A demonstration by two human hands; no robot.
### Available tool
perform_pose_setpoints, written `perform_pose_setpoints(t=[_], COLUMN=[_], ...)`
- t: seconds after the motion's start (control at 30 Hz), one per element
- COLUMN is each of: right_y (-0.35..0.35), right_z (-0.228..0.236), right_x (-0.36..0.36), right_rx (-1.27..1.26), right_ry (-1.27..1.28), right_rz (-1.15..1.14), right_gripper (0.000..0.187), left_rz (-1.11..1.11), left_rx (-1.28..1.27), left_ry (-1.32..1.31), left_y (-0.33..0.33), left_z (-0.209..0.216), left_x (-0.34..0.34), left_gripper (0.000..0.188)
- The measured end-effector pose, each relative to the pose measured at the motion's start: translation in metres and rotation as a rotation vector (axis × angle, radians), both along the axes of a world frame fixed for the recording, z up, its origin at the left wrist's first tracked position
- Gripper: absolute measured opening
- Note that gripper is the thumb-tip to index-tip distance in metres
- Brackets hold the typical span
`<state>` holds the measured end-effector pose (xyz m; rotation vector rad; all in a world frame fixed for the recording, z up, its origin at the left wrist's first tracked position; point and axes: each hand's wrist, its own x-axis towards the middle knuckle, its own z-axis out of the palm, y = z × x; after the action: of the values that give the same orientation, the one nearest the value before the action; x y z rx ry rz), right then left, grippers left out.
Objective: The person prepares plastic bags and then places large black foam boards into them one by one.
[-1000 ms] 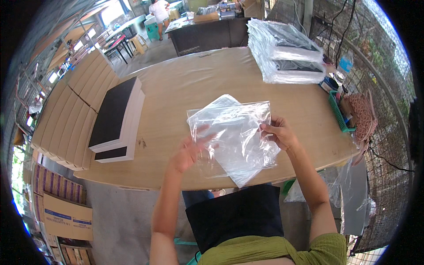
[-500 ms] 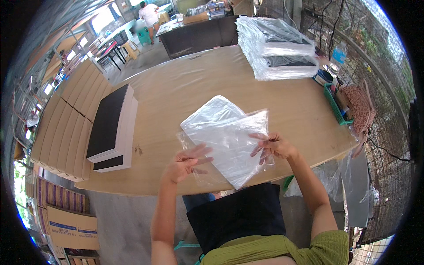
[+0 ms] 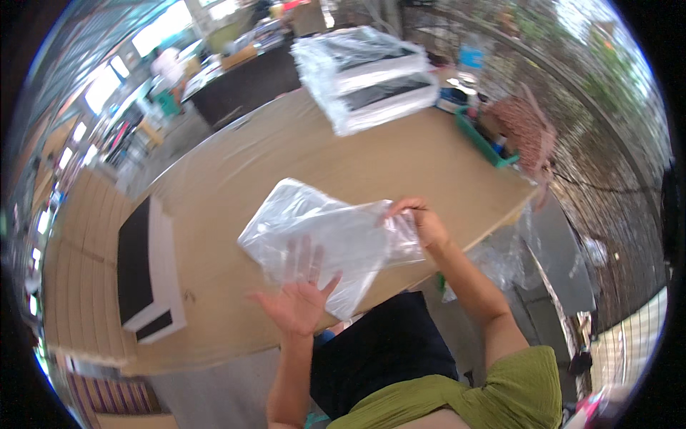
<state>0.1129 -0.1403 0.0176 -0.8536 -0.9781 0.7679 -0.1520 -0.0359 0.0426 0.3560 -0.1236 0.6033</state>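
Observation:
A clear plastic bag (image 3: 350, 225) is stretched above a stack of flat clear plastic bags (image 3: 289, 204) near the front edge of the table. My right hand (image 3: 423, 225) pinches the upper right part of the single bag between thumb and fingers. Palm up, my left hand (image 3: 299, 300) has its fingers spread wide, and their tips show through the film. Whether they are inside the bag or beneath it I cannot tell. My left thumb and little finger stand out to the sides.
On the left, black-and-white flat boxes (image 3: 146, 264) stand beside a row of brown cartons (image 3: 82, 264). Plastic-wrapped packs (image 3: 368, 79) are piled at the far side. A green basket (image 3: 486, 143) and a pink patterned cloth (image 3: 525, 132) lie at the right edge.
My left hand has turned palm up and spread its fingers. My right hand has moved left and slightly up, pinching the bag. The whole view has swung to the right.

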Motion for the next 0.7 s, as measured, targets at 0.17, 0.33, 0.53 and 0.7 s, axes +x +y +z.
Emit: perform_pose_setpoints(t=[0.17, 0.33, 0.53, 0.7], right_y=[-0.026, -0.076, -0.126, -0.164], right_z=[-0.010, -0.031, -0.013, -0.013], right_x=[0.003, 0.043, 0.085, 0.160], right_rx=[0.100, 0.100, -0.213, -0.366], right_ry=[0.436, 0.276, -0.032, -0.452], right_rz=[-0.187, -0.428, -0.395, -0.998], right_gripper=[0.029, 0.033, 0.038, 0.034], left_rz=[0.336, 0.566, 0.185, 0.138], left_rx=[0.271, 0.641, 0.565, 0.748], left_ry=[0.411, 0.518, 0.676, 0.714], left_y=[-0.039, -0.068, -0.044, -0.027], left_z=[-0.004, 0.021, -0.013, -0.021], left_x=[0.087, 0.171, 0.240, 0.283], left_gripper=[0.085, 0.098, 0.058, 0.066])
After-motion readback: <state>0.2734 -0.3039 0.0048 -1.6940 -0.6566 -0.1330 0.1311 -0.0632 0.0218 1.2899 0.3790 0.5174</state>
